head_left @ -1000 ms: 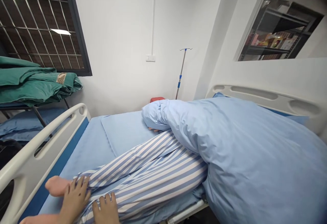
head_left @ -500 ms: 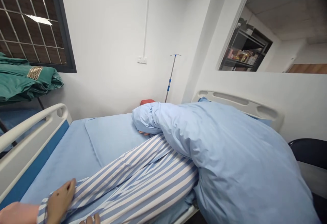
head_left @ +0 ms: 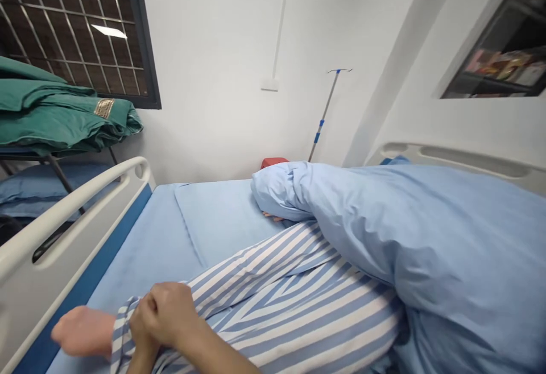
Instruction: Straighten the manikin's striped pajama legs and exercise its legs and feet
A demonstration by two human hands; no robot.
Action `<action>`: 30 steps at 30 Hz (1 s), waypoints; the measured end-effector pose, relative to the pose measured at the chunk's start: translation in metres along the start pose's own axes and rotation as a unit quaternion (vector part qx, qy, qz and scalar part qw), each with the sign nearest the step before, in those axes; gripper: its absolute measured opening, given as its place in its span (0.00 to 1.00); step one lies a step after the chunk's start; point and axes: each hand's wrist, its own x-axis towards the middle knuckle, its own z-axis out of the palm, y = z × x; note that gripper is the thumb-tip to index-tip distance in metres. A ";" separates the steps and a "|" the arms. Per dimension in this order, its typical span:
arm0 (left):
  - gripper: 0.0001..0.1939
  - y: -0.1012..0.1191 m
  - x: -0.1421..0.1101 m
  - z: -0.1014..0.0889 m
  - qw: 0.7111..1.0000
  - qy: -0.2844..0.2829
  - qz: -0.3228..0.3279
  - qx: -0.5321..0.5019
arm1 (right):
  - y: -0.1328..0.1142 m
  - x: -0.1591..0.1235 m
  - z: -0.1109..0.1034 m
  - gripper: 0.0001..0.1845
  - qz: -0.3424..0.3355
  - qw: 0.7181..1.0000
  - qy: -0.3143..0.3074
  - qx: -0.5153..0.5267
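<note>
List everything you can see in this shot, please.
Window: one, dark barred frame, upper left
Folded blankets: one pile, green, on a rack left of the bed
Drip stand: one, silver and blue, by the far wall
Wall plate: one, white, on the far wall
Red object: one, red, behind the duvet
Shelf: one, dark, with boxes, upper right
Bed rail: one, white and blue, along the bed's left side
Sheet: one, blue, on the bed
Duvet: one, blue, bunched on the bed's right
Striped trousers: one pair, blue and white, on the bed
Dummy's foot: one, pink, beyond the cuff
Left hand: one, gripping the trouser cuff
Right hand: one, gripping the cuff above the left
</note>
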 end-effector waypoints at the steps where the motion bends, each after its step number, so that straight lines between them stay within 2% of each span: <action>1: 0.17 0.001 0.000 0.001 1.000 0.005 -0.016 0.014 | 0.006 0.008 0.005 0.12 0.016 1.000 0.001 0.001; 3: 0.17 0.006 0.000 0.000 0.998 0.018 -0.008 0.056 | 0.021 0.016 0.022 0.13 0.050 0.999 0.013 -0.002; 6: 0.19 0.014 -0.002 -0.003 0.994 0.041 0.046 0.092 | 0.042 0.014 0.051 0.12 0.091 0.995 0.043 -0.008; 9: 0.20 0.015 -0.005 -0.004 0.993 0.042 0.047 0.099 | 0.050 0.009 0.063 0.12 0.094 0.994 0.050 0.004; 13: 0.18 0.017 -0.003 -0.014 0.998 0.025 0.019 0.061 | 0.050 0.012 0.058 0.12 0.110 0.992 0.048 0.036; 14: 0.17 0.021 0.000 -0.020 0.999 0.023 0.005 0.034 | 0.050 0.014 0.056 0.13 0.121 0.990 0.053 0.050; 16: 0.18 0.034 0.007 -0.032 0.996 0.052 -0.037 -0.062 | 0.051 0.021 0.053 0.16 0.146 0.983 0.063 0.087; 18: 0.21 0.049 0.013 -0.041 0.969 0.110 -0.084 -0.206 | 0.053 0.028 0.048 0.20 0.168 0.976 0.059 0.126; 20: 0.22 0.061 0.016 -0.041 0.933 0.128 -0.116 -0.316 | 0.054 0.033 0.042 0.21 0.195 0.968 0.053 0.146; 22: 0.21 0.065 0.015 -0.034 0.933 0.089 -0.113 -0.330 | 0.055 0.034 0.033 0.21 0.207 0.967 0.064 0.134; 25: 0.17 0.066 0.011 -0.021 0.962 0.026 -0.069 -0.264 | 0.059 0.027 0.021 0.18 0.142 0.982 0.094 0.081; 27: 0.18 0.070 0.011 -0.019 0.962 0.027 -0.072 -0.260 | 0.065 0.022 0.019 0.17 0.110 0.987 0.099 0.063; 30: 0.23 0.082 0.017 -0.023 0.941 0.075 -0.099 -0.315 | 0.076 0.020 0.022 0.20 0.154 0.980 0.094 0.085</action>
